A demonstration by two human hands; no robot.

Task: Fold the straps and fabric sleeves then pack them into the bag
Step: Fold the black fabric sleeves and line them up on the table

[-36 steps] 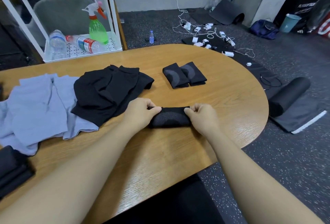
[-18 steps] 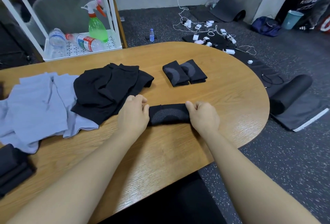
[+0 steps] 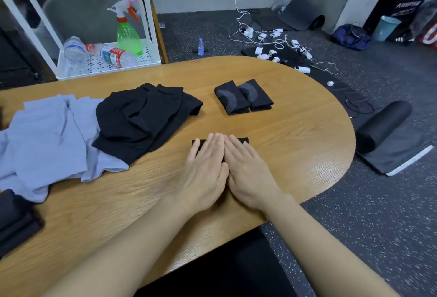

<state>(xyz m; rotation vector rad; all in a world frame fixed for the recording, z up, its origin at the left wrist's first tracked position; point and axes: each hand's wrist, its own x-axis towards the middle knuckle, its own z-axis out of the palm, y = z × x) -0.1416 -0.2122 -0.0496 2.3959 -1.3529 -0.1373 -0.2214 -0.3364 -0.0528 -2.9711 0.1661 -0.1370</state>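
A folded black fabric sleeve (image 3: pixel 243 140) lies on the wooden table (image 3: pixel 295 135), mostly hidden under my hands. My left hand (image 3: pixel 205 166) and my right hand (image 3: pixel 246 169) lie flat side by side on it, fingers straight, pressing it down. Two folded black sleeves with grey curved patterns (image 3: pixel 243 96) sit side by side further back on the table. A black bag-like pile of fabric (image 3: pixel 142 116) lies to the left of my hands.
A light blue garment (image 3: pixel 47 135) is spread at the table's left. A dark folded item (image 3: pixel 14 221) sits at the near left edge. A white rack (image 3: pixel 106 60) with bottles stands behind the table. Rolled mats and cables lie on the floor to the right.
My hands let go of the ends of the sleeve, came together over it and now press it flat. The sleeve is folded smaller under them.
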